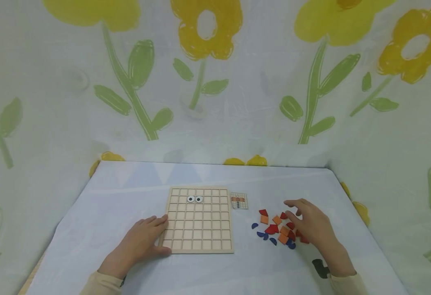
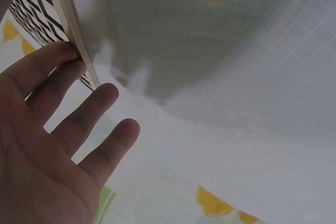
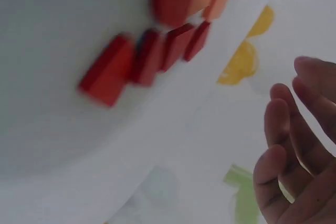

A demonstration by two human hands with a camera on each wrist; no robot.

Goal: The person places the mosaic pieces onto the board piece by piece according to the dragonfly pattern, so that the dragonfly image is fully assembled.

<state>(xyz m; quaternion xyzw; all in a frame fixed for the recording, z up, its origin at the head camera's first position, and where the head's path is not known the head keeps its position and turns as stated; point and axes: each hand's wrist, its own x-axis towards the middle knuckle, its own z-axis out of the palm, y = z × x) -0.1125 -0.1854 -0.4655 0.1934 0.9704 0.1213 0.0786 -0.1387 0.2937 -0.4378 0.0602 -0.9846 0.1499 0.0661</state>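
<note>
A wooden grid board (image 1: 198, 221) lies on the table with two round eye pieces (image 1: 195, 199) near its top. The left hand (image 1: 141, 241) touches the board's left edge, fingers extended; in the left wrist view the hand (image 2: 58, 124) has its fingertips at the board's side (image 2: 73, 19). Above the right part of a scatter of red, orange and blue pieces (image 1: 284, 231) hovers the right hand (image 1: 310, 223), fingers loosely bent, holding nothing visible. The right wrist view shows this hand (image 3: 302, 150) apart from the red pieces (image 3: 110, 69).
A small printed card (image 1: 239, 201) lies against the board's right side. The white table (image 1: 134, 180) is bordered by flower-patterned cloth walls (image 1: 252, 102) at the back and sides.
</note>
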